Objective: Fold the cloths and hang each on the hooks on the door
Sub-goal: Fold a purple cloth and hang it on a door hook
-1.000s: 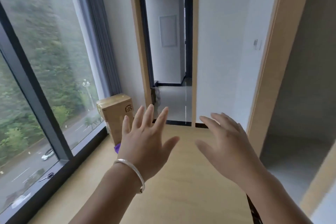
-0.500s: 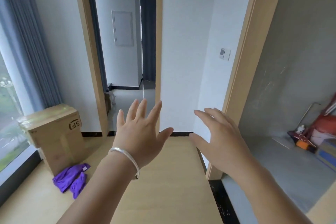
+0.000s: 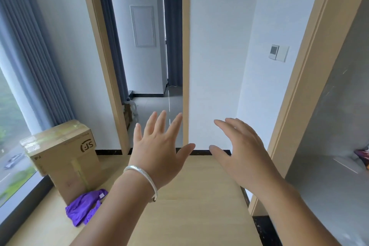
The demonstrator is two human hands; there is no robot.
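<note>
My left hand (image 3: 159,150) is raised in front of me with its fingers spread, a silver bangle on the wrist, and it holds nothing. My right hand (image 3: 243,150) hovers beside it, fingers relaxed and slightly bent, also empty. A crumpled purple cloth (image 3: 85,206) lies on the wooden floor at the lower left, against the foot of a cardboard box. It is well below and left of both hands. No door with hooks shows in view.
A taped cardboard box (image 3: 61,158) stands by the window (image 3: 12,146) and grey curtain (image 3: 30,56). An open doorway (image 3: 147,66) leads to a hallway ahead. A second wood-framed opening (image 3: 311,78) on the right shows a grey-floored room. A wall switch (image 3: 278,53) sits between them.
The view has swung right, away from the window; the purple cloth and right-hand room came into view. Both hands stay raised and empty.
</note>
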